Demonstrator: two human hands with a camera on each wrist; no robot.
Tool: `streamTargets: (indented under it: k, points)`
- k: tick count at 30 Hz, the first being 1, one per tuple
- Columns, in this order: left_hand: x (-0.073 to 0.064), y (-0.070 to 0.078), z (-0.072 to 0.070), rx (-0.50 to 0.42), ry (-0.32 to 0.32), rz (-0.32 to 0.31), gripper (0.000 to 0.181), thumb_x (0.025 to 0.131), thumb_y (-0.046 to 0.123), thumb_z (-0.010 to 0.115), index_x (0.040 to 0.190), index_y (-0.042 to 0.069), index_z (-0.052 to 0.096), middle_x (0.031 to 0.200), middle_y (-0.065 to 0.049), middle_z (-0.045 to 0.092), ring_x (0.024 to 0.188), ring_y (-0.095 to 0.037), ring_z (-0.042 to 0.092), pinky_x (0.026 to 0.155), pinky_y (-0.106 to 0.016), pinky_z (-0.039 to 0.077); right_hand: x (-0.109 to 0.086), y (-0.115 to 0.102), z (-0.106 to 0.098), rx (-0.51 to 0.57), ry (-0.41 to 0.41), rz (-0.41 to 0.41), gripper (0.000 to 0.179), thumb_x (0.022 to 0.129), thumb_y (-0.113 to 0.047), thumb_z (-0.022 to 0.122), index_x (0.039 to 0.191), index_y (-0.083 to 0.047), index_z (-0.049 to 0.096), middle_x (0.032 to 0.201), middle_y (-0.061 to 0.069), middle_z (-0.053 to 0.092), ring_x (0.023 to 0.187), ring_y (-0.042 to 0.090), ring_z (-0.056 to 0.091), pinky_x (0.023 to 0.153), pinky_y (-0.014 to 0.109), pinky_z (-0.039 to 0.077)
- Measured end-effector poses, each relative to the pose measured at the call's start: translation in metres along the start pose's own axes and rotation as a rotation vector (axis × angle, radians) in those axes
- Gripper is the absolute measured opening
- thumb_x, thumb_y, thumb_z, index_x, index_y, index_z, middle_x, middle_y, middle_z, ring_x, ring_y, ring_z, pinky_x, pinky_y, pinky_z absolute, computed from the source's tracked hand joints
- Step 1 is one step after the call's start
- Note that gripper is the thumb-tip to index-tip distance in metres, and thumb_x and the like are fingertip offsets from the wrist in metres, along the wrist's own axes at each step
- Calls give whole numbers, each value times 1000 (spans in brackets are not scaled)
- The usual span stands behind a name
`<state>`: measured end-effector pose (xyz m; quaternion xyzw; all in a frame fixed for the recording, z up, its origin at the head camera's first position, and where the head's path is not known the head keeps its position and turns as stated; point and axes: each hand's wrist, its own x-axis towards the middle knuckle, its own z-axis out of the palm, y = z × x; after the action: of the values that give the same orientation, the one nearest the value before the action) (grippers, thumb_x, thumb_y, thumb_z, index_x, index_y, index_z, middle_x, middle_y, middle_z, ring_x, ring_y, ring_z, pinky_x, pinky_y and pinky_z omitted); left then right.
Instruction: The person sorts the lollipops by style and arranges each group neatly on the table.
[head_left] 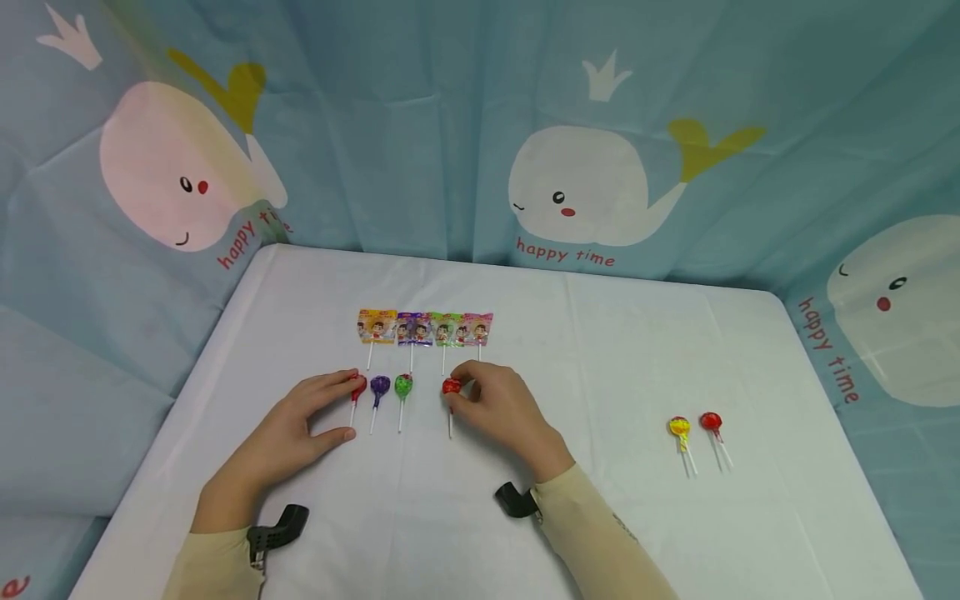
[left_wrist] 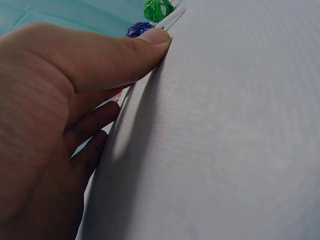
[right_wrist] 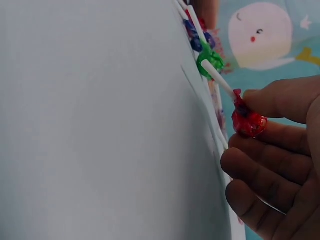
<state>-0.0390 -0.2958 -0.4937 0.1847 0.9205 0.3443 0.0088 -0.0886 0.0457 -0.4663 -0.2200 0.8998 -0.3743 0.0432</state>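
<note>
My right hand (head_left: 502,404) pinches a red lollipop (head_left: 451,386) by its wrapped head, between thumb and fingers. Its white stick points toward me; the right wrist view shows the thumb against the neck of the red wrapper (right_wrist: 248,123). My left hand (head_left: 303,421) has its fingertips on another red lollipop (head_left: 358,385) at the left end of the row, with the thumb spread away near the stick. Between the hands lie a purple lollipop (head_left: 380,386) and a green lollipop (head_left: 404,385), heads away from me. In the left wrist view, the thumb partly covers the purple head (left_wrist: 139,29).
Behind this row lies a second row of flat-wrapped lollipops: orange (head_left: 377,326), purple (head_left: 415,328), green (head_left: 447,329) and pink (head_left: 478,328). Off to the right are a yellow lollipop (head_left: 679,427) and a red one (head_left: 712,422). A whale-print curtain (head_left: 420,167) borders the white table (head_left: 600,358).
</note>
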Motion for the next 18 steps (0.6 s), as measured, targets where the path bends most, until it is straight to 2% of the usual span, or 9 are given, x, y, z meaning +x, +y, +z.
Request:
streamTargets:
  k: [4,6,9,11,13,15,18]
  points:
    - [0,0,1,7,-10,-16,78,86,17,95,157,23,62,164,-3,54,150,-35,47,123,-50,40,3,-2,3,-24,-13,4,16,100,-28,81,113,-19,78,88,-12,72,71,6,60,66,29,52]
    - [0,0,0,10,-15,-19,78,86,17,95,157,23,62,165,-3,53,151,-35,47,121,-55,41,5,-4,5,-35,-13,6,16,100,-28,81,113,-19,78,88,-12,72,71,6,60,66,29,52]
    - [0,0,-1,18,-12,-14,78,86,17,95,157,23,62,165,-3,53,150,-35,47,123,-49,40,8,-7,9,-49,-22,10,17,100,-30,80,113,-19,78,89,-13,71,71,6,60,66,29,52]
    - [0,0,-1,17,-8,-10,78,86,17,95,157,22,62,164,-4,54,150,-35,47,124,-42,38,11,-8,11,-53,-26,10,18,100,-31,80,113,-19,78,89,-13,71,72,6,59,66,29,51]
    - [-1,0,-2,17,-8,-9,78,86,16,95,157,22,62,164,-4,54,150,-35,47,124,-39,37,13,-9,12,-51,-30,10,17,100,-31,80,112,-19,77,90,-12,71,71,6,59,66,28,51]
    - [0,0,-1,11,-9,-9,78,86,16,95,157,22,62,164,-3,54,150,-35,47,124,-41,38,15,-9,13,-48,-30,6,17,99,-30,81,112,-19,77,92,-12,71,72,6,59,66,28,51]
    - [0,0,0,4,-11,-6,78,87,16,95,157,23,62,164,-3,54,150,-34,47,125,-36,36,17,-9,16,-37,-33,6,18,99,-29,81,112,-18,77,94,-11,72,72,7,59,66,28,51]
